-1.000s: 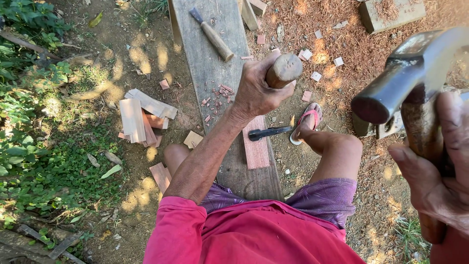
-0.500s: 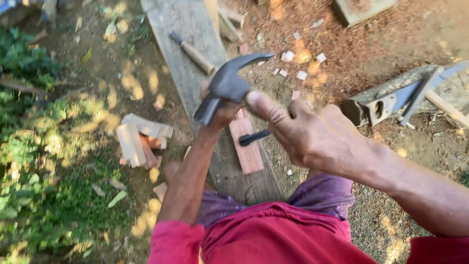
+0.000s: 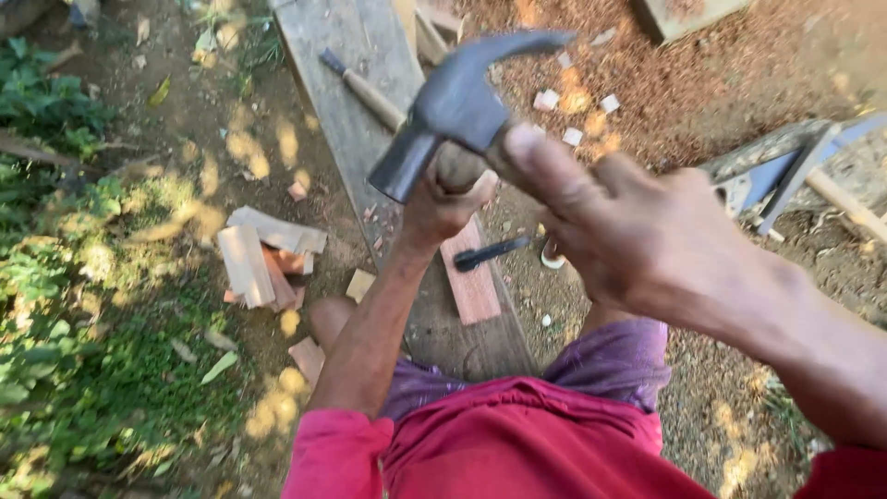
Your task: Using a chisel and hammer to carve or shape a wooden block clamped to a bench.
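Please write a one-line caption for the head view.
Right hand holds a claw hammer above the left hand over a wooden plank.

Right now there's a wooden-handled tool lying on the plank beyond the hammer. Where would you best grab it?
Probably by the tool's pale wooden handle, coming from above with fingers closing across it. It lies flat on the plank, slanted, dark metal tip toward the far left. The handle is its thickest, roundest part, and the plank beside it is bare. Its near end hides behind the hammer.
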